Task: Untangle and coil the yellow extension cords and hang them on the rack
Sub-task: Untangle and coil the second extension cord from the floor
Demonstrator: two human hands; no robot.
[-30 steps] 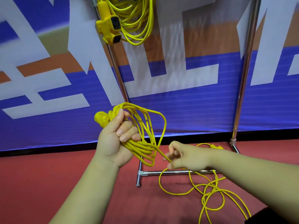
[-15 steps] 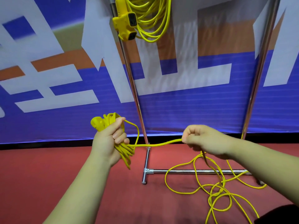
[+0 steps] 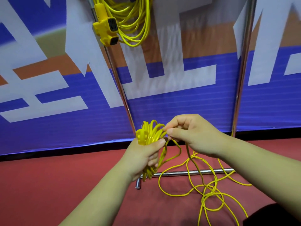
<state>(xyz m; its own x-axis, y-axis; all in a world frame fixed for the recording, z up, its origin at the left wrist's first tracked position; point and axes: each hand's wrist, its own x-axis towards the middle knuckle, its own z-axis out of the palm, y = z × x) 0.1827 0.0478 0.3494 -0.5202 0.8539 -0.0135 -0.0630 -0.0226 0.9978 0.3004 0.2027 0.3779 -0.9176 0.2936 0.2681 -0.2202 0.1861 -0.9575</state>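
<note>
My left hand grips a bundle of yellow cord loops with the yellow plug at its top. My right hand pinches a strand of the same cord right beside the bundle's top, fingers curled round it. From there the loose yellow cord trails down to the red floor in several tangled loops. A coiled yellow cord with its yellow socket block hangs from the chrome rack at the top.
The rack's chrome foot bar lies on the red floor under the loose cord; its second upright stands at the right. A blue, white and orange banner fills the wall behind. A dark shape sits at the bottom right corner.
My right hand drew a strand out to the right, then brought it back to the bundle in my left hand. The view shifted, so the rack sits more to the right.
</note>
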